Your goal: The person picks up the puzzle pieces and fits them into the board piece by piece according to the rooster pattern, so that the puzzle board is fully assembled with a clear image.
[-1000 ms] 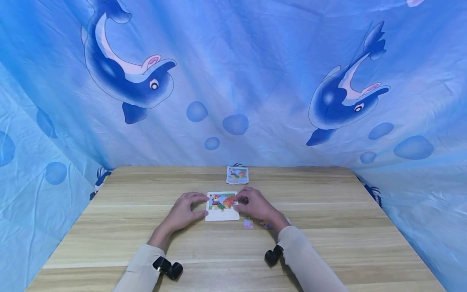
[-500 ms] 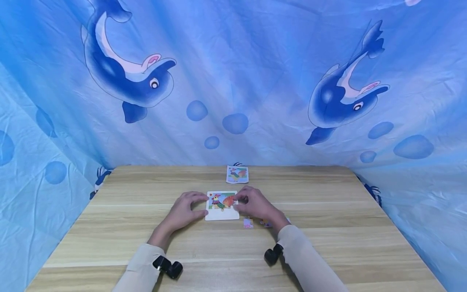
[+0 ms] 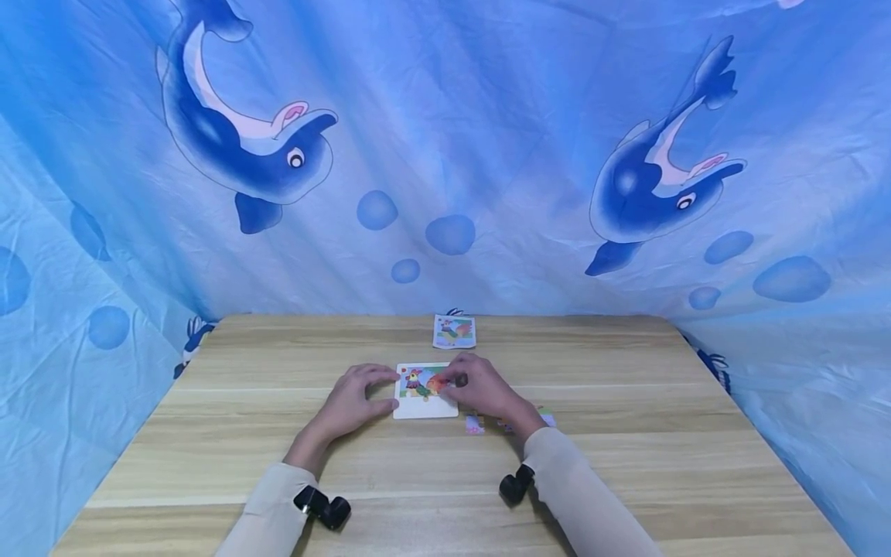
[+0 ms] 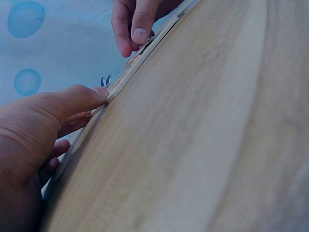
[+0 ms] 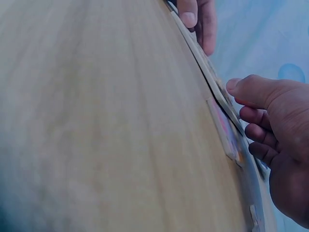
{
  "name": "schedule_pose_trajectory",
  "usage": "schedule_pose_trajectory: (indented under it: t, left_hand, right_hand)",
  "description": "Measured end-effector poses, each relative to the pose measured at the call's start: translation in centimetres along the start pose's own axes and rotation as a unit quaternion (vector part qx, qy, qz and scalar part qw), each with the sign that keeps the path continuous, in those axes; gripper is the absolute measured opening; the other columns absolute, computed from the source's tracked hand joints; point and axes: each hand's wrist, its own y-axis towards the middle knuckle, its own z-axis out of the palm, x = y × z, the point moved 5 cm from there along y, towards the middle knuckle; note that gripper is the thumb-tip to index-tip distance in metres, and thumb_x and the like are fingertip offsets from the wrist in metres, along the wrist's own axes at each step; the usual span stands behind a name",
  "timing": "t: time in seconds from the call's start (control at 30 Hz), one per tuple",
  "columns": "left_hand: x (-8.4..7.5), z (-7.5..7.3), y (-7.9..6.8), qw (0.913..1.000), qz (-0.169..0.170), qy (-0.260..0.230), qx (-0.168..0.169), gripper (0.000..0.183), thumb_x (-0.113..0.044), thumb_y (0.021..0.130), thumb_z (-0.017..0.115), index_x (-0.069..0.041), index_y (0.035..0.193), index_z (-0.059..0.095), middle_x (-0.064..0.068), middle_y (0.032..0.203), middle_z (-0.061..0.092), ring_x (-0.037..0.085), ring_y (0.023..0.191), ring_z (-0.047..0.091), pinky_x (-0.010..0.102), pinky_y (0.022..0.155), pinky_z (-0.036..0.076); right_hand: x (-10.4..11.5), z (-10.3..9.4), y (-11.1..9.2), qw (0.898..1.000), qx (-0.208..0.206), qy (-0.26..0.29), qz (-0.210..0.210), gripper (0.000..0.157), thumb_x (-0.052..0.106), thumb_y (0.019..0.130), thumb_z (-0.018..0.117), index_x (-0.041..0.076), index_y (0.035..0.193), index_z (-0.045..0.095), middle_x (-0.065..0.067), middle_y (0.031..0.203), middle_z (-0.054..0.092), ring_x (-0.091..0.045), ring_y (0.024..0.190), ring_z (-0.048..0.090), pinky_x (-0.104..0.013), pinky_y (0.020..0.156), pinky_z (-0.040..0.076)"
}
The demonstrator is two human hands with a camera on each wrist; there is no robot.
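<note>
A white-framed puzzle board [image 3: 426, 408] lies on the table with a rooster picture in its upper part and a plain white strip below. My left hand [image 3: 355, 398] grips its left edge; in the left wrist view the thumb [image 4: 99, 93] rests on the near corner. Above the picture's right part is my right hand [image 3: 480, 387], thumb and forefinger bent together at the orange tail piece [image 3: 435, 384]. The fingers mostly hide that piece. In the right wrist view the right hand's other fingers [image 5: 258, 118] are curled in beside the board.
Loose puzzle pieces [image 3: 475, 424] lie right of the board, some partly under the right wrist. A rooster picture card [image 3: 455, 332] lies behind the board at the table's [image 3: 313, 464] back edge. A blue dolphin-print curtain [image 3: 445, 155] hangs behind.
My right hand's fingertips have shifted slightly left, from the board's right edge onto the picture. The left hand stays at the left edge.
</note>
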Motion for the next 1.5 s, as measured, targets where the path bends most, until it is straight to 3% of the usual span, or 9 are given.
schedule_pose_trajectory:
  t: [0.2, 0.93, 1.2, 1.5]
  left_hand:
    - [0.0, 0.0, 0.1, 1.0000, -0.005, 0.000, 0.003, 0.046, -0.033, 0.085, 0.083, -0.023, 0.129, 0.072, 0.005, 0.143, 0.063, 0.037, 0.142, 0.047, 0.069, 0.117, 0.032]
    - [0.0, -0.2, 0.2, 0.9999, -0.009, -0.006, 0.007, 0.045, -0.032, 0.085, 0.083, -0.023, 0.128, 0.072, 0.005, 0.143, 0.063, 0.038, 0.142, 0.047, 0.069, 0.117, 0.032]
    - [0.0, -0.1, 0.1, 1.0000, -0.004, -0.002, 0.006, 0.047, -0.033, 0.084, 0.083, -0.022, 0.129, 0.072, 0.005, 0.144, 0.063, 0.039, 0.143, 0.046, 0.070, 0.118, 0.031]
    - [-0.4, -0.5, 0.0, 1.0000, 0.002, -0.007, 0.003, 0.047, -0.030, 0.084, 0.084, -0.019, 0.129, 0.072, 0.008, 0.143, 0.064, 0.040, 0.142, 0.047, 0.069, 0.118, 0.030]
  right_hand:
    - [-0.3, 0.4, 0.3, 1.000, 0.011, -0.004, 0.013, 0.019, 0.021, 0.092, 0.079, 0.016, 0.110, 0.081, 0.002, 0.106, 0.066, -0.010, 0.091, 0.059, -0.025, 0.077, 0.052]
    - [0.3, 0.1, 0.4, 0.999, 0.027, -0.026, -0.007, 0.021, 0.019, 0.093, 0.078, 0.015, 0.114, 0.080, 0.000, 0.107, 0.066, -0.013, 0.093, 0.060, -0.026, 0.079, 0.051]
    - [0.2, -1.4, -1.8, 1.000, 0.013, -0.007, 0.024, 0.024, 0.022, 0.092, 0.078, 0.014, 0.114, 0.078, 0.003, 0.107, 0.066, -0.012, 0.096, 0.059, -0.027, 0.083, 0.052]
    - [-0.1, -2.9, -6.0, 1.000, 0.009, 0.006, 0.022, 0.020, 0.019, 0.090, 0.079, 0.012, 0.109, 0.078, 0.002, 0.108, 0.068, -0.015, 0.096, 0.061, -0.025, 0.080, 0.054]
